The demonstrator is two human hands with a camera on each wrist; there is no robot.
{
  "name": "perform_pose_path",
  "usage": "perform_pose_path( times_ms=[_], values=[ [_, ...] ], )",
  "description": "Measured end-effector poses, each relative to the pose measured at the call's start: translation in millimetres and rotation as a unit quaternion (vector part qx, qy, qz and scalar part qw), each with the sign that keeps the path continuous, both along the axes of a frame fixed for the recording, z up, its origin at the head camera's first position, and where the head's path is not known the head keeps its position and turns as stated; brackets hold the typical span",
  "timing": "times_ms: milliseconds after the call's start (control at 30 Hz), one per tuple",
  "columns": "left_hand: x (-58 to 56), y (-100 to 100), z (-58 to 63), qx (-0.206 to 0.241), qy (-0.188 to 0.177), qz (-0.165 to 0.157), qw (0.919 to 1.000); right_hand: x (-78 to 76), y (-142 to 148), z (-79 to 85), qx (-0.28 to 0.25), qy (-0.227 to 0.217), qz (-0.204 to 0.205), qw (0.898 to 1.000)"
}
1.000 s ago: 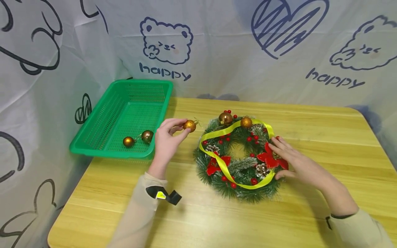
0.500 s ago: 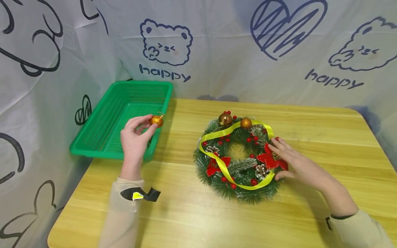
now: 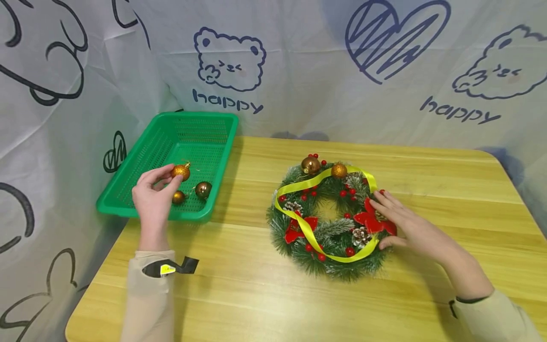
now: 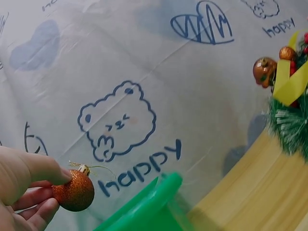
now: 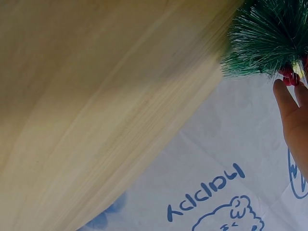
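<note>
My left hand (image 3: 155, 195) pinches a glittery orange Christmas ball (image 3: 182, 172) between thumb and fingers, over the green basket (image 3: 230, 137). In the left wrist view the same Christmas ball (image 4: 74, 191) shows its gold cap and a thin loop of string. Beneath the hand, a small orange ball (image 3: 178, 197) and a shiny brown ball (image 3: 203, 190) lie inside the basket. My right hand (image 3: 410, 228) rests with its fingers extended on the right side of the green wreath (image 3: 337, 270), by a red flower (image 3: 372, 218).
A yellow ribbon (image 3: 316, 243) loops round the wreath, which also bears pinecones, red berries, a brown ball (image 3: 310, 165) and an orange ball (image 3: 339, 170). The wooden table (image 3: 265, 299) backs onto a white cloth (image 3: 299, 71) with drawings. The basket stands at the table's left edge.
My left hand has carried the glittery Christmas ball leftward, from beside the wreath to above the basket. The right hand has stayed on the wreath.
</note>
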State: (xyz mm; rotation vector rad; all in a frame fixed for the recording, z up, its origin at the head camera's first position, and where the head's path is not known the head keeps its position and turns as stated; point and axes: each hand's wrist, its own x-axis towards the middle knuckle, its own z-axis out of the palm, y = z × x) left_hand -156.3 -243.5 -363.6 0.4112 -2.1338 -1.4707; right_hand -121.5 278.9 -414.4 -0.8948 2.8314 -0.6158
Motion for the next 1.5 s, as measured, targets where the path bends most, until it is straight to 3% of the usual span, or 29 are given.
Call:
perform_pose_path(
  times_ms=[300, 567, 800, 1133, 1400, 1500],
  values=[
    [6.6, -11.5, -5.1, -0.004, -0.037, 0.022, 0.9991, 0.5, -0.2, 0.8, -0.001, -0.009, 0.002, 1.000],
    [11.5, -14.8, -8.0, 0.001, -0.057, 0.007, 0.9984, -0.3, 0.5, -0.1, -0.003, -0.009, 0.002, 1.000],
    [9.2, -10.3, -6.2, 0.021, -0.062, -0.003, 0.9979, 0.2, -0.3, 0.1, -0.002, -0.005, 0.001, 1.000],
    [1.3, 19.0, -5.3, 0.029, 0.001, -0.080, 0.9964, -1.0, -0.5, -0.5, 0.000, -0.002, -0.001, 1.000],
    [-0.2, 66.7, 15.0, 0.037, 0.010, -0.155, 0.9871, -1.0, -0.2, -1.8, 0.003, 0.016, 0.004, 1.000],
    [-5.5, 82.6, 13.8, 0.041, 0.020, -0.185, 0.9817, -1.2, -0.1, -2.0, 0.000, 0.014, 0.003, 1.000]
  ],
)
